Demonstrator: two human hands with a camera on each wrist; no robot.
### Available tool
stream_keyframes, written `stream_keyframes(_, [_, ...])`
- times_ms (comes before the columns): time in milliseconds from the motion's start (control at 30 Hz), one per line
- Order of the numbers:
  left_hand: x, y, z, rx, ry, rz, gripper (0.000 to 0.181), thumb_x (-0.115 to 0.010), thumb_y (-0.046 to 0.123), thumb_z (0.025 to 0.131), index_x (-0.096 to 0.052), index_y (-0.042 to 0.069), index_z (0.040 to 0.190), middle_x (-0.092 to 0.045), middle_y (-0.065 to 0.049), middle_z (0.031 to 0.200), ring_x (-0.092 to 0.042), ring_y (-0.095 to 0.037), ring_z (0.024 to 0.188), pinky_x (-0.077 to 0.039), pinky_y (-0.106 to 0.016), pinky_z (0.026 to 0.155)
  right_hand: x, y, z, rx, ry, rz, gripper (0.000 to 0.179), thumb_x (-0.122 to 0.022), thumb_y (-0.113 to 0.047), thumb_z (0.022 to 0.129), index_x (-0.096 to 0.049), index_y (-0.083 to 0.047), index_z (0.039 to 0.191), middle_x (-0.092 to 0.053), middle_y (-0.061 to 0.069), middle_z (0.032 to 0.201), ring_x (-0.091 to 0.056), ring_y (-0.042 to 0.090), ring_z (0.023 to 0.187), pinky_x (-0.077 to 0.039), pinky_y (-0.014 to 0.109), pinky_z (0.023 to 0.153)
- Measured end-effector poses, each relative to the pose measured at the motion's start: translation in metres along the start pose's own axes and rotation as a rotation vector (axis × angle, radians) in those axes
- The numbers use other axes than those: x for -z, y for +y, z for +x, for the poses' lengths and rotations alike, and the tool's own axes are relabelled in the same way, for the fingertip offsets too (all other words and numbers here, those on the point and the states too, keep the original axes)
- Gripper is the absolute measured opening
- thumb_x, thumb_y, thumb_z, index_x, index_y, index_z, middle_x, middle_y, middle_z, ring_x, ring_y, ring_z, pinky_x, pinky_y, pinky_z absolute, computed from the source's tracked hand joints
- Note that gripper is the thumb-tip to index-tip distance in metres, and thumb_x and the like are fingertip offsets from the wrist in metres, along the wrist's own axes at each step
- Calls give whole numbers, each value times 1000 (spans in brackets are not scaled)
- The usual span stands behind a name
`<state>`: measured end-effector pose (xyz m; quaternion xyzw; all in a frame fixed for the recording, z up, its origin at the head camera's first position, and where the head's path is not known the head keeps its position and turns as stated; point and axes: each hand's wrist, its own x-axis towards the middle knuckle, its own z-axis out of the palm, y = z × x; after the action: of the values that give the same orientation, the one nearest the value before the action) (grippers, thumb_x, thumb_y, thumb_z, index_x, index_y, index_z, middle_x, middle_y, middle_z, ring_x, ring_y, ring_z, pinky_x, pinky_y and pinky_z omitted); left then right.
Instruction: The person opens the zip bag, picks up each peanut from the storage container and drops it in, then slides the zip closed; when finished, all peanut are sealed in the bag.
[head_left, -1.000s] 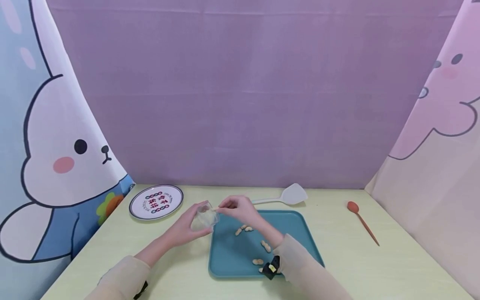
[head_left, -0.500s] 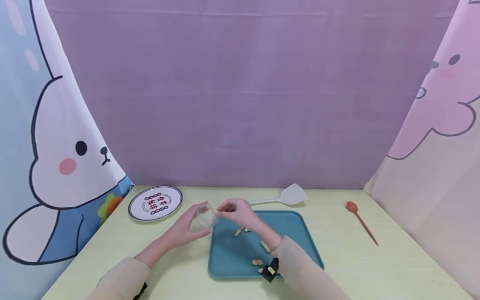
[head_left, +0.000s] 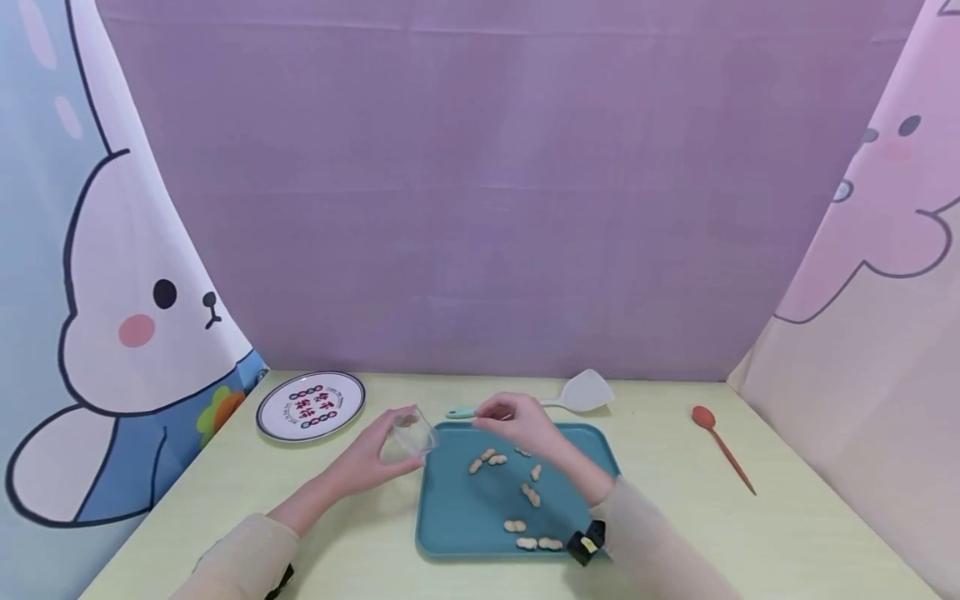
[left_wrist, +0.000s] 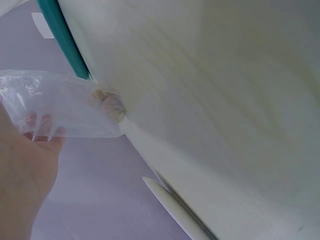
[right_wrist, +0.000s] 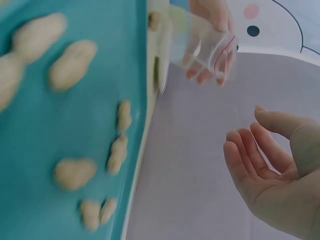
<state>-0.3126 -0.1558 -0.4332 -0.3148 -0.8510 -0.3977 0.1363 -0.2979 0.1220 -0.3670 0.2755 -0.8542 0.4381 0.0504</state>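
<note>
My left hand (head_left: 367, 457) grips a clear plastic zip bag (head_left: 411, 437), held up beside the tray's left edge with its mouth turned to the right. Several peanuts (left_wrist: 111, 104) lie in the bottom of the bag, seen in the left wrist view. Over the back of the teal tray (head_left: 457, 512) hovers my right hand (head_left: 527, 427), apart from the bag. In the right wrist view its fingers are loosely bent, with nothing between them. Several unshelled peanuts (head_left: 531, 495) are scattered on the tray, some partly hidden by the right arm.
A white plate (head_left: 311, 406) with red lettering sits at the back left. Behind the tray lies a white spatula (head_left: 587, 392) with a green handle end. To the right is a reddish-brown spoon (head_left: 723, 446). A purple cloth (head_left: 480, 208) hangs behind the table.
My right hand pinched a peanut at the bag's mouth; it has since moved right, away from the bag, and its fingers are now without the peanut. The left hand stays in place.
</note>
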Motion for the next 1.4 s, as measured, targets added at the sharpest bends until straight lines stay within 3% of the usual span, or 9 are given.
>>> stream_keyframes(200, [0,0,-1,-10,-8,-5,73,-75,35,78,-41,9,138,-58,-6,127,-52,-26,121,-44,-49,100,15,19,-27,-67,25,-12,16,-63,-13,89,-67,-3,101,-68,14,94,-65,30,85,-53,24,68])
stream_keyframes(500, [2,1,0,2,-32,0,75,-76,35,77,-41,9,138,-57,-6,128,-51,-26,123,-41,-47,103,28,44,-52,-125,10,-48,21,-67,-22,86,-68,-6,101,-69,6,94,-64,17,84,-52,21,69])
stream_keyframes(667, [2,2,-2,10,-38,11,75,-75,36,78,-40,9,138,-57,-6,129,-51,-25,123,-41,-46,103,28,58,-58,-115,-58,-75,24,-66,-19,87,-68,-2,103,-70,8,95,-65,20,86,-52,21,69])
stream_keyframes(1033, [1,2,-4,12,-36,10,75,-75,38,78,-40,9,139,-58,-6,128,-51,-25,123,-42,-47,102,26,75,-60,-136,-118,-142,23,-65,-8,86,-67,0,108,-69,14,102,-66,28,95,-56,28,75])
stream_keyframes(1400, [0,0,0,10,-43,19,75,-74,38,78,-40,10,139,-58,-5,128,-51,-24,123,-40,-46,105,26,75,-60,-158,-144,-187,22,-69,-7,83,-68,1,104,-69,9,91,-64,22,83,-50,20,63])
